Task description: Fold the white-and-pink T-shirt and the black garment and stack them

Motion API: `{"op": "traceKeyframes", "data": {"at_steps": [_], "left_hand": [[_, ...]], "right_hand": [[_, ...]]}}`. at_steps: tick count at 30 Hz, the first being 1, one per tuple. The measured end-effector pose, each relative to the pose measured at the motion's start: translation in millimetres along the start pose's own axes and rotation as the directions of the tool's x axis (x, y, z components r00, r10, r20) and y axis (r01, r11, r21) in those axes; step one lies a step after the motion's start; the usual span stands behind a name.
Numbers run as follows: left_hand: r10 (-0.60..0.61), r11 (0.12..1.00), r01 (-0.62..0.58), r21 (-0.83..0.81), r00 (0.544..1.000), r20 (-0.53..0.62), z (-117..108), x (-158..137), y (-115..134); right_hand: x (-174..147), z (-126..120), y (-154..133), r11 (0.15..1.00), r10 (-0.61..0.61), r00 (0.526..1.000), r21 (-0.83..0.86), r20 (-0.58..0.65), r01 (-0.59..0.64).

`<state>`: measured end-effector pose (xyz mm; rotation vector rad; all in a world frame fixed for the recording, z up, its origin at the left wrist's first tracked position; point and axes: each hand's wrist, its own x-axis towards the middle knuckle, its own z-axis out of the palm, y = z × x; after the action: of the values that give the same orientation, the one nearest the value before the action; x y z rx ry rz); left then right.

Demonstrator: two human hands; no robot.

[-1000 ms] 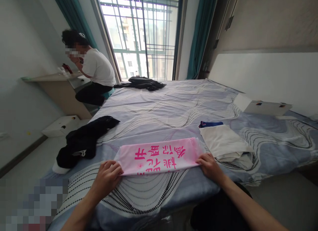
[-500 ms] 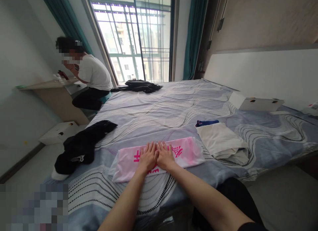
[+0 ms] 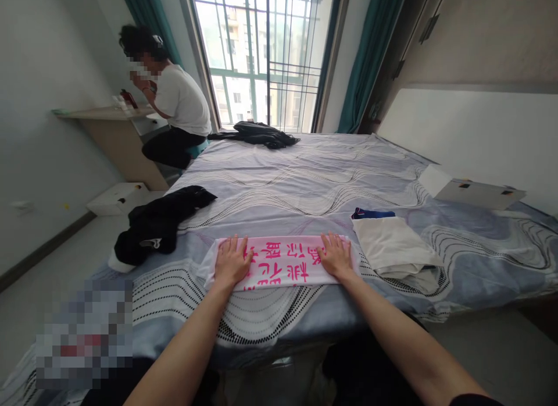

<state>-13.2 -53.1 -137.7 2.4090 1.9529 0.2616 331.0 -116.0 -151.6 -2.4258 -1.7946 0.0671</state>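
A folded garment (image 3: 283, 266), white and pink with bright pink printed characters, lies as a long flat strip near the bed's front edge. My left hand (image 3: 233, 260) rests flat on its left end, fingers apart. On its right end lies my right hand (image 3: 336, 256), also flat with spread fingers. The print shows between the two hands. Just to the right sits a folded cream cloth (image 3: 394, 243), with a dark blue fabric piece (image 3: 374, 214) showing at its far edge.
Black clothing (image 3: 163, 220) lies at the bed's left side, and a dark garment (image 3: 257, 134) near the window. A white box (image 3: 479, 192) stands by the headboard. Another person (image 3: 181, 98) sits at a desk (image 3: 102, 113) at the far left. The patterned bedspread (image 3: 283, 179) covers the bed.
My hands have moved apart from the garment's middle to its two ends, uncovering more of the print. The camera view has shifted slightly.
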Motion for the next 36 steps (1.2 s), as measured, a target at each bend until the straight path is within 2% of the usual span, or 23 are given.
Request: {"op": "traceKeyframes", "data": {"at_steps": [2, 4, 6, 7, 8, 10, 12, 13, 15, 17, 19, 24, 29, 31, 33, 36], "left_hand": [[-0.017, 1.000, 0.017, 0.006, 1.000, 0.010, -2.9, -4.6, -10.4], [-0.046, 0.999, 0.045, 0.004, 0.998, 0.033, -4.3, -7.6, -16.0], [-0.077, 0.997, 0.077, -0.001, 0.996, 0.051, -4.2, -8.2, -17.0], [-0.088, 0.996, 0.089, -0.005, 0.995, 0.055, -3.9, -7.8, -16.4], [-0.099, 0.995, 0.099, -0.010, 0.994, 0.056, -3.7, -7.2, -15.6], [-0.113, 0.993, 0.114, -0.018, 0.992, 0.057, -3.8, -5.9, -14.1], [-0.114, 0.993, 0.115, -0.017, 0.992, 0.057, -5.2, -5.5, -14.4], [-0.119, 0.993, 0.119, -0.012, 0.991, 0.056, -6.3, -5.7, -15.2], [-0.149, 0.989, 0.149, -0.004, 0.987, 0.056, -8.8, -6.7, -17.9], [-0.190, 0.982, 0.191, -0.005, 0.980, 0.060, -10.6, -7.8, -20.9], [-0.212, 0.977, 0.213, -0.014, 0.975, 0.063, -10.9, -8.2, -23.0], [-0.224, 0.973, 0.226, -0.034, 0.973, 0.057, -7.9, -7.1, -24.7], [-0.232, 0.971, 0.235, -0.049, 0.970, 0.070, -9.2, -7.0, -23.6], [-0.235, 0.969, 0.239, -0.056, 0.970, 0.063, -10.4, -7.4, -21.5], [-0.278, 0.958, 0.277, -0.068, 0.961, 0.004, -11.6, -8.7, -19.2], [-0.418, 0.908, 0.406, -0.100, 0.893, -0.166, -14.3, -13.9, -20.1]], "right_hand": [[0.3, -2.6, 1.9, 0.997, 0.073, 0.997, -0.001, 0.010, -0.073], [-1.3, -6.5, -8.9, 0.984, 0.178, 0.984, -0.002, -0.002, -0.178], [-6.4, -10.9, -35.0, 0.971, 0.240, 0.970, 0.012, -0.030, -0.240], [-10.4, -12.7, -53.6, 0.975, 0.222, 0.974, 0.031, -0.038, -0.221], [-15.2, -13.9, -75.0, 0.985, 0.167, 0.985, 0.057, -0.039, -0.164], [-25.7, -14.0, -121.4, 0.990, -0.049, 0.998, 0.131, -0.026, 0.052], [-35.0, -11.0, -162.1, 0.947, -0.252, 0.968, 0.204, -0.008, 0.248], [-38.3, -8.7, -176.5, 0.924, -0.315, 0.949, 0.232, 0.012, 0.304], [-40.9, -4.0, -189.1, 0.908, -0.354, 0.933, 0.263, 0.065, 0.327], [-37.2, -0.2, -179.8, 0.924, -0.314, 0.945, 0.261, 0.096, 0.280], [-28.0, 1.7, -153.6, 0.947, -0.247, 0.964, 0.235, 0.097, 0.219], [-2.9, -1.2, -58.6, 0.996, -0.048, 0.995, 0.074, 0.090, 0.041], [4.9, -5.5, 21.2, 0.995, 0.091, 0.994, -0.035, 0.065, -0.089], [5.9, -5.3, 39.4, 0.989, 0.148, 0.985, -0.038, 0.085, -0.145], [6.5, -3.8, 49.2, 0.984, 0.176, 0.981, -0.033, 0.086, -0.174], [6.2, 0.0, 53.4, 0.984, 0.181, 0.982, -0.011, 0.059, -0.180]]}}
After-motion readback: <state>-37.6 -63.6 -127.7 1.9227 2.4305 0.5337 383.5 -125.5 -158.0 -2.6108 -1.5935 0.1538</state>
